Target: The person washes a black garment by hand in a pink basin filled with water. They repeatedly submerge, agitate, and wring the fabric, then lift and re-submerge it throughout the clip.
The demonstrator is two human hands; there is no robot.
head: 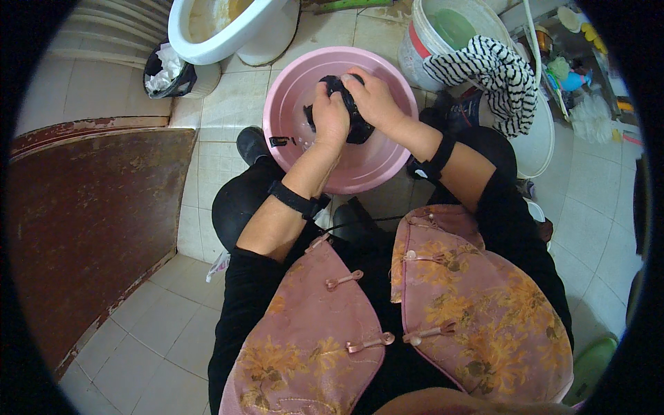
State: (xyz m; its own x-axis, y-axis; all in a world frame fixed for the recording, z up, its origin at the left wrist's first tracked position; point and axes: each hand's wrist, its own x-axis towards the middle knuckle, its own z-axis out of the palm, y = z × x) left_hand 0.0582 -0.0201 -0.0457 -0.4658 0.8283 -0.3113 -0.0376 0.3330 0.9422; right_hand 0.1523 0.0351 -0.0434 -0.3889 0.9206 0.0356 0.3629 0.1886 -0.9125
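Note:
A pink plastic basin [290,166] stands on the tiled floor in front of my knees. Inside it, a bunched black wet-looking cloth [359,136] is between my hands. My left hand [331,115] presses on its left side with the fingers curled over it. Gripping the upper right part is my right hand [374,98], its thumb side towards the left one. Some suds and a little water show at the basin's bottom. A small black strip [279,141] lies against the left inner wall. The fingertips are partly hidden in the folds.
A white bucket [410,65] with a green scoop [451,28] stands at upper right, a striped black-and-white cloth [482,65] over its rim. Upper left are a toilet [194,54] and a black-lined waste bin [189,83]. A worn brown door [98,202] borders the left.

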